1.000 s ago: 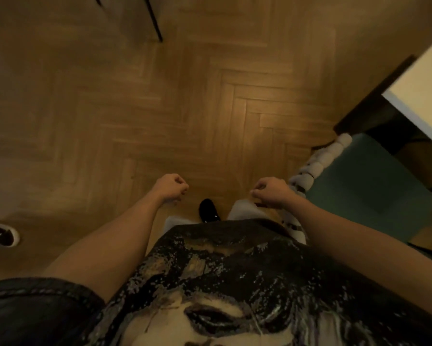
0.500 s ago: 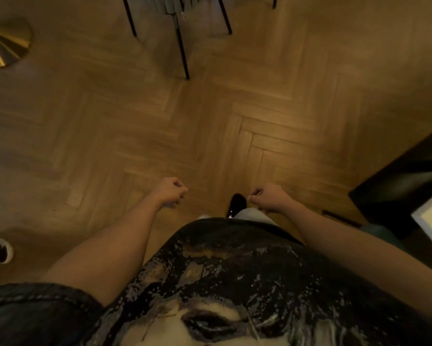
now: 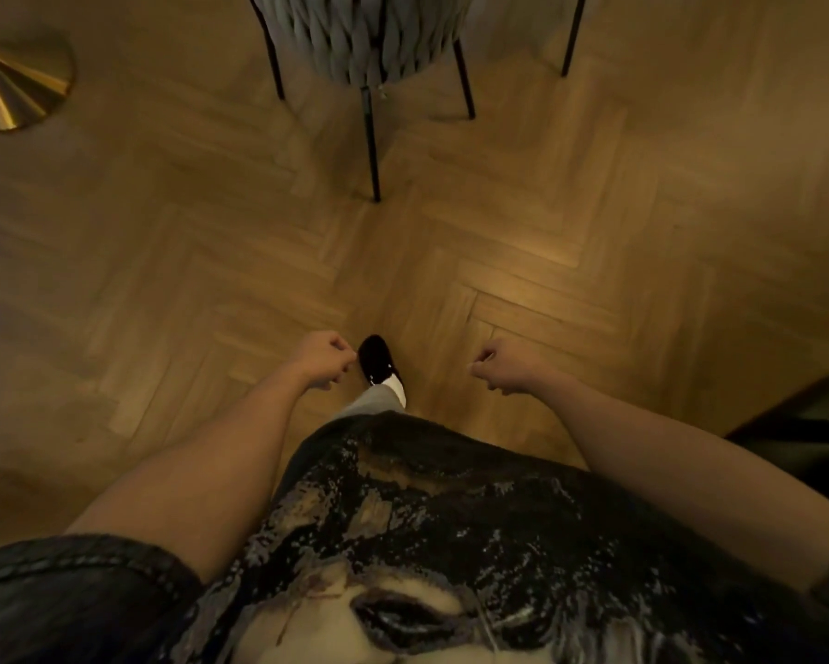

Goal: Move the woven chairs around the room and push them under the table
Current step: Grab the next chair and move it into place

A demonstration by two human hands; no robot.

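Head view — my left hand (image 3: pixel 323 359) and right hand (image 3: pixel 503 365) curl into empty fists, well short of the woven chair (image 3: pixel 362 38) ahead.

This is looking like a home living or dining room: warm light is falling on a herringbone parquet floor (image 3: pixel 522 280), a woven chair (image 3: pixel 359 35) and a brass lamp base (image 3: pixel 14 88).

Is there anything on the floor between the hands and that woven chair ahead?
Nothing visible. Only bare parquet floor lies between the left hand, the right hand and the woven chair. The brass lamp base sits well off to the left.
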